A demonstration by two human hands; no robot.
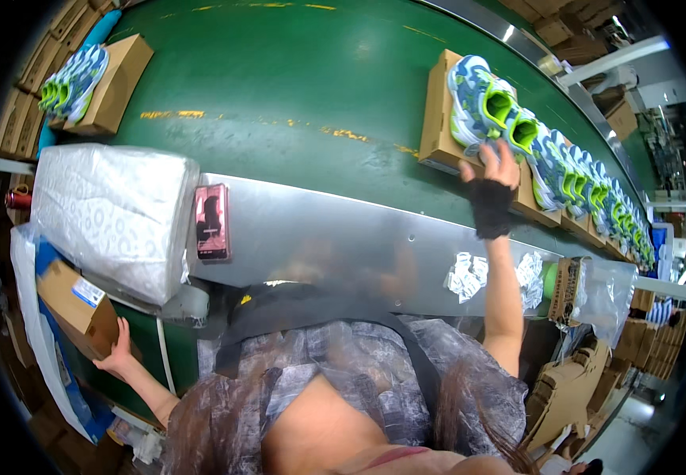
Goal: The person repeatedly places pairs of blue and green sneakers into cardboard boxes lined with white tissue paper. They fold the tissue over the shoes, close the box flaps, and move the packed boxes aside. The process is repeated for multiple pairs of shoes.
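My left hand (119, 354) is at the lower left, its thumb and fingers around the near corner of a brown cardboard box (76, 305) with a white and blue label. That box tilts beside a blue and white sheet (51, 348). At the right, my right hand (495, 176), in a black fingerless glove, reaches over the green belt with fingers spread. Its fingertips are at the near edge of a pair of blue, white and lime sneakers (477, 99). These sneakers rest on a brown shoe box (438, 119); whether the fingers touch them I cannot tell.
More sneakers (568, 178) on boxes line the green belt (295, 71) to the right. Another pair (74, 83) sits far left. A plastic-wrapped white stack (113, 218) and a pink box (213, 222) are on the metal ledge (319, 237). Crumpled white paper (467, 275) lies near my right forearm.
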